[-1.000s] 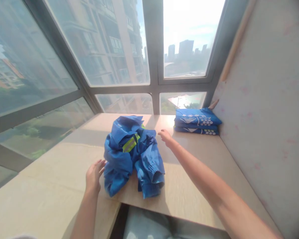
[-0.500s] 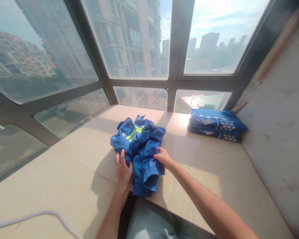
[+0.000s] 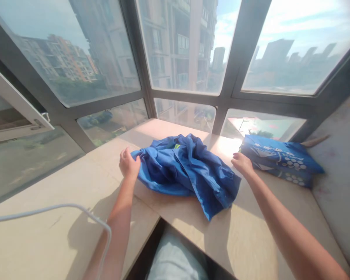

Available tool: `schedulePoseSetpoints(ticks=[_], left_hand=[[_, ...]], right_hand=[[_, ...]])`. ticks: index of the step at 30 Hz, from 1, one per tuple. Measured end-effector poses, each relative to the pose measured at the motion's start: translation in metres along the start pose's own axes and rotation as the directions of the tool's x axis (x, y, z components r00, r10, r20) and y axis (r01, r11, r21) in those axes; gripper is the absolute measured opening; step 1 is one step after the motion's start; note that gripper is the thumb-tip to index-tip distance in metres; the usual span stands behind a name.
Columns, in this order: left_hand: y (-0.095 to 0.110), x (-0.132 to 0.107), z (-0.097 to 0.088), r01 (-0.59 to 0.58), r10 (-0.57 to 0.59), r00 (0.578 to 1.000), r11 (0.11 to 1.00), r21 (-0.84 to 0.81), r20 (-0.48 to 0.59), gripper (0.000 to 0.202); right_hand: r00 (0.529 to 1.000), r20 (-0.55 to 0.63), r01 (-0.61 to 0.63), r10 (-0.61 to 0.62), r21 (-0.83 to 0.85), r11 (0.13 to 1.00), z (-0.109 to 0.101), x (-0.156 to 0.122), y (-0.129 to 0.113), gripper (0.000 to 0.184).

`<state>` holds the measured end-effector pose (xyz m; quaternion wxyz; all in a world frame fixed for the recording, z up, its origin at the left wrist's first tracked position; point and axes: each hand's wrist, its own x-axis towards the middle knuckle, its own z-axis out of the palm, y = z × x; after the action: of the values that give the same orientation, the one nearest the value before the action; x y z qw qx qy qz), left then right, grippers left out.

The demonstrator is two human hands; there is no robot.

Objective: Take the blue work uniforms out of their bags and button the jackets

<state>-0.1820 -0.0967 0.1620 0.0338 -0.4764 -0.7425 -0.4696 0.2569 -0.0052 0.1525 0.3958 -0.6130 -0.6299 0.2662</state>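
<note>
Grey window frames [image 3: 246, 42] rise behind a beige counter [image 3: 247, 233], with a pale wall [image 3: 344, 175] bordering the counter's right edge. Largest of the loose things is a blue garment [image 3: 175, 167], spread in rumpled folds across the middle of the counter, between the back edge and the inner corner at the front; one pointed end of it hangs toward the front edge. Smaller and neater, a blue folded stack [image 3: 280, 155] with white printing sits near the back right corner, close to the wall. A white cable [image 3: 61, 205] loops over the counter's left part and passes in front of the left forearm.

The left hand [image 3: 130, 163] pinches the garment's left end between thumb and fingers. The right hand [image 3: 242, 165] is beside the right end, fingers curled; whether it grips any cloth I cannot tell. Smallest is a yellow-green strip [image 3: 177, 146] peeping from the folds.

By my judgement, the stack looks finished, while the garment is barely begun: its cloth needs flattening, and no tidy fold shows yet.
</note>
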Motion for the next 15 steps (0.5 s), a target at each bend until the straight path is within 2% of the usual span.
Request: schedulePoseSetpoints(ticks=[2,3,5,6,7,9,10,13,15], left_hand=[[0.005,-0.022,0.01,-0.041,0.041,0.998,0.999,-0.001,0.043,0.037],[0.007,-0.039,0.018,-0.057,0.058,0.996,0.998,-0.015,0.063,0.032],[0.012,-0.08,0.036,-0.128,0.134,0.976,0.991,-0.047,0.173,0.021],[0.014,-0.102,0.047,-0.192,0.206,0.941,0.978,-0.077,0.267,0.018],[0.016,-0.123,0.057,-0.264,0.289,0.883,0.957,-0.118,0.37,0.019],[0.019,-0.158,0.075,-0.389,0.409,0.769,0.909,-0.148,0.491,0.021],[0.02,-0.171,0.082,-0.436,0.432,0.733,0.891,-0.125,0.525,0.023],[0.017,-0.187,0.092,-0.503,0.413,0.699,0.864,-0.009,0.584,0.033],[0.01,-0.182,0.089,-0.492,0.393,0.686,0.871,-0.008,0.613,0.04]], right_hand=[[0.999,-0.021,0.023,-0.024,-0.027,0.999,0.006,-0.017,0.003,0.021],[0.998,-0.027,0.047,-0.048,-0.044,0.998,0.014,-0.03,0.004,0.022],[0.991,0.012,0.132,-0.132,-0.092,0.987,0.038,-0.064,0.006,0.023],[0.97,0.087,0.236,-0.225,-0.139,0.962,0.053,-0.083,0.007,0.023],[0.938,0.183,0.328,-0.295,-0.186,0.926,0.069,-0.103,0.007,0.023],[0.896,0.304,0.413,-0.324,-0.302,0.859,0.099,-0.136,0.009,0.024],[0.89,0.328,0.431,-0.318,-0.37,0.823,0.111,-0.149,0.011,0.03],[0.903,0.327,0.418,-0.278,-0.52,0.745,0.132,-0.163,0.016,0.051],[0.921,0.311,0.372,-0.233,-0.534,0.759,0.132,-0.154,0.02,0.045]])
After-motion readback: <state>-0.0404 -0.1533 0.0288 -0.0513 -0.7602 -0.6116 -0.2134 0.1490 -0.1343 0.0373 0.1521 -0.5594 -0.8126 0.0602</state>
